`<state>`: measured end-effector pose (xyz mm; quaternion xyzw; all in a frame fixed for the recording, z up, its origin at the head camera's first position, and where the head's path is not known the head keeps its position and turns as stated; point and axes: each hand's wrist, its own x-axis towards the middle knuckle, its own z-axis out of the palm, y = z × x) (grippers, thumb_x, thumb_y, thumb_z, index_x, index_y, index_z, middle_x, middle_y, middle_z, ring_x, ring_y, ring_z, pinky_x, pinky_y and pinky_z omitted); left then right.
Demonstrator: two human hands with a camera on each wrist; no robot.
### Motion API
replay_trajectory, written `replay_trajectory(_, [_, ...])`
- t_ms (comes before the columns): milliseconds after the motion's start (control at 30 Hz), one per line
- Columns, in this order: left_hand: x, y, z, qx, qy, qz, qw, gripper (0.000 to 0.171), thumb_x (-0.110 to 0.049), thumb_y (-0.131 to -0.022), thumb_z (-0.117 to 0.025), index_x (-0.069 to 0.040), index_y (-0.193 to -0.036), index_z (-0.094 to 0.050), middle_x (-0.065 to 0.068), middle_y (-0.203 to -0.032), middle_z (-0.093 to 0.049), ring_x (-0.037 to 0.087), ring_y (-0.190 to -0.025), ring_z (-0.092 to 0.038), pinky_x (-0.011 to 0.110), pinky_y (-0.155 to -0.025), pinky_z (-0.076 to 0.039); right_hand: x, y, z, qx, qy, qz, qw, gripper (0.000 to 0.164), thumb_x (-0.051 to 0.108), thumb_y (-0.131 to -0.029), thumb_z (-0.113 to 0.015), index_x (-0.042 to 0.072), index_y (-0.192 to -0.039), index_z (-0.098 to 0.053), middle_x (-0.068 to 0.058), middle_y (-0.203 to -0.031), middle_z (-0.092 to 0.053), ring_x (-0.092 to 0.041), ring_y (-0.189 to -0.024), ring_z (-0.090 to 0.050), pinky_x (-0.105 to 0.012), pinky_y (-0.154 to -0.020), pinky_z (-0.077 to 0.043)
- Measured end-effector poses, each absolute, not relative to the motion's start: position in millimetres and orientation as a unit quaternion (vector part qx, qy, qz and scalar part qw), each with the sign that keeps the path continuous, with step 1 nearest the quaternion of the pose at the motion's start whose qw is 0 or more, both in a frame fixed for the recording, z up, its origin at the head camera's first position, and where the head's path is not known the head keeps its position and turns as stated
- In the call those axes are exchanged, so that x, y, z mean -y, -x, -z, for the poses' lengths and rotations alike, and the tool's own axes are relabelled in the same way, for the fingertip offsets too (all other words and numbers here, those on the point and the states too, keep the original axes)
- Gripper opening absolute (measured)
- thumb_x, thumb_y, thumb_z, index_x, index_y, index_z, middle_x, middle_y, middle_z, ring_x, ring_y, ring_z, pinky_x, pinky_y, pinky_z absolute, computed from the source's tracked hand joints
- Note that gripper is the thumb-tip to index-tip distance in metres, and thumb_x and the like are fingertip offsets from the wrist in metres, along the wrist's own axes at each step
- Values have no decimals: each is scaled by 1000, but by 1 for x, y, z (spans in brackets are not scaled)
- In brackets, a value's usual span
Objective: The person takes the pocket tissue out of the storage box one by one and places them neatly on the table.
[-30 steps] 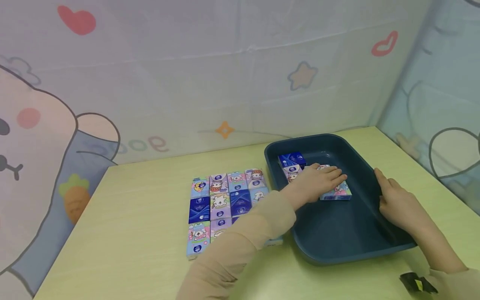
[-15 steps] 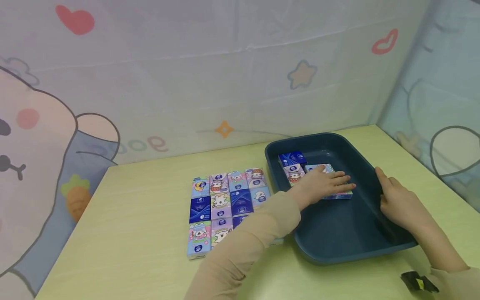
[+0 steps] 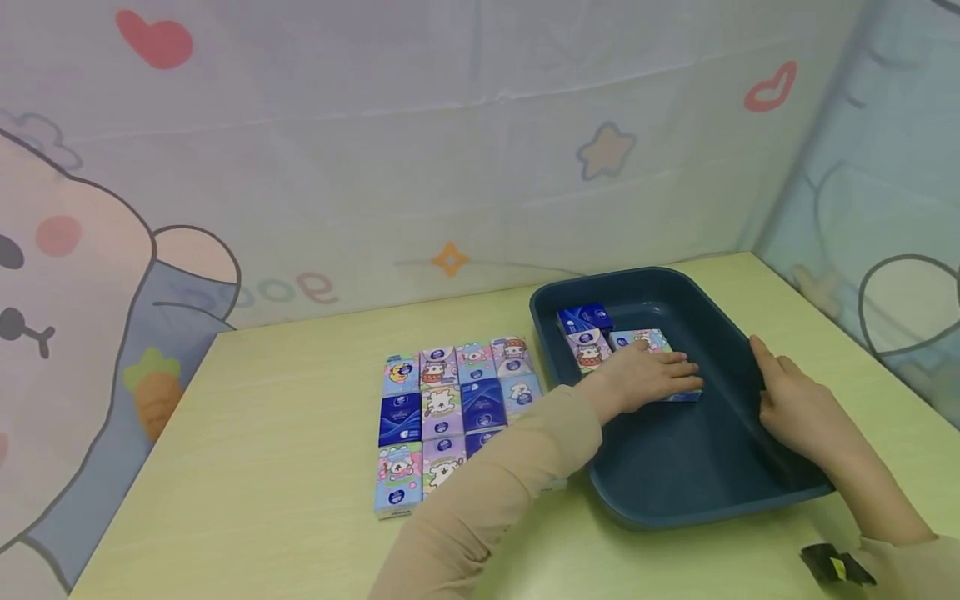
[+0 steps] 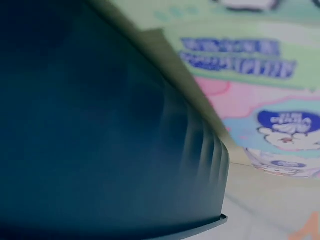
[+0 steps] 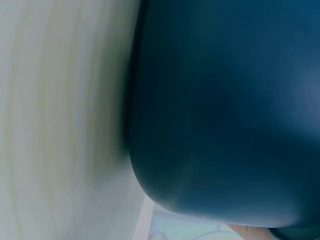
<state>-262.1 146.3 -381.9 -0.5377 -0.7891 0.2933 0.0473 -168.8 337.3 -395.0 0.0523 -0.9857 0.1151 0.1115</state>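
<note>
In the head view, my left hand (image 3: 643, 375) reaches over the dark blue tray (image 3: 690, 467), its straight fingers resting on a tissue pack (image 3: 654, 337) that is partly hidden under them. Beside it, along the tray's left wall, lie a dark blue tissue pack (image 3: 585, 317) and a purple cartoon-printed one (image 3: 588, 348). My right hand (image 3: 806, 417) grips the tray's right rim. Close up in the left wrist view is the outer tray wall (image 4: 125, 150), with printed tissue packs (image 4: 280, 120) nearby. In the right wrist view, the tray's side (image 5: 220, 125) fills much of the picture.
Left of the tray, tissue packs (image 3: 441, 402) lie side by side in neat rows on the pale table (image 3: 262, 433); my left sleeve covers some. A cartoon-printed curtain (image 3: 360, 167) hangs behind the table. Another printed sheet (image 3: 885, 217) stands at the right.
My left hand shifts slightly over the pack in the tray, first a little right, then slightly back. The right hand stays on the rim and the tray keeps its place.
</note>
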Motion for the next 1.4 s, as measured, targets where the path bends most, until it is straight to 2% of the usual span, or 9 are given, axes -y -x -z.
replay_trajectory(167, [-145, 260, 376, 793, 537, -287, 28, 76, -32, -92, -61, -38, -153, -15, -17, -160, -18, 4, -149, -15, 31, -118, -28, -337, 169, 395, 985, -55, -116, 113, 66, -7, -81, -48, -20, -141, -23, -44, -103, -50, -35, -65, -55, -42, -48, -42])
replay_trajectory(367, [-145, 254, 369, 803, 526, -280, 12, 74, -37, -89, -63, -38, -151, -22, -17, -157, -26, 4, -146, -22, 34, -117, -31, -337, 170, 394, 984, -60, -114, 121, 67, -8, -80, -50, -21, -140, -23, -44, -102, -49, -39, -66, -55, -44, -48, -43])
replay_trajectory(433, [-144, 253, 366, 808, 521, -274, 5, 75, -41, -87, -65, -37, -150, -24, -16, -156, -27, 5, -145, -26, 35, -117, -31, -337, 170, 393, 984, -61, -114, 126, 67, -8, -79, -50, -21, -140, -23, -44, -101, -50, -36, -64, -54, -42, -47, -42])
replay_trajectory(667, [-138, 253, 366, 851, 484, -193, -58, 86, -53, -76, -73, -29, -147, -29, -9, -151, -31, 9, -134, -39, 31, -109, -40, -338, 170, 395, 984, -57, -116, 118, 67, -8, -80, -49, -21, -140, -23, -44, -102, -49, -36, -63, -53, -43, -47, -41])
replay_trajectory(800, [-136, 253, 367, 865, 468, -166, -76, 88, -55, -74, -73, -27, -145, -29, -7, -149, -33, 10, -133, -39, 29, -108, -40, -337, 170, 395, 984, -56, -116, 120, 66, -8, -80, -49, -21, -140, -23, -44, -103, -49, -38, -64, -54, -43, -47, -41])
replay_trajectory(1067, [-132, 249, 368, 877, 450, -141, -96, 89, -59, -74, -71, -26, -145, -30, -8, -147, -38, 10, -135, -36, 30, -113, -35, -337, 169, 394, 985, -58, -118, 115, 67, -7, -81, -48, -20, -141, -22, -44, -104, -49, -41, -67, -56, -44, -48, -43])
replay_trajectory(1200, [-126, 245, 369, 880, 450, -117, -95, 89, -62, -75, -68, -24, -146, -30, -7, -148, -37, 11, -136, -35, 30, -112, -37, -337, 169, 394, 985, -57, -119, 111, 67, -7, -81, -48, -20, -141, -21, -44, -104, -48, -39, -66, -56, -42, -47, -41])
replay_trajectory(1400, [-110, 239, 364, 890, 446, -69, -66, 88, -64, -76, -65, -20, -145, -35, -5, -144, -42, 12, -130, -40, 29, -109, -41, -337, 167, 394, 985, -56, -118, 113, 67, -7, -81, -48, -20, -141, -21, -44, -105, -49, -40, -67, -56, -44, -48, -43])
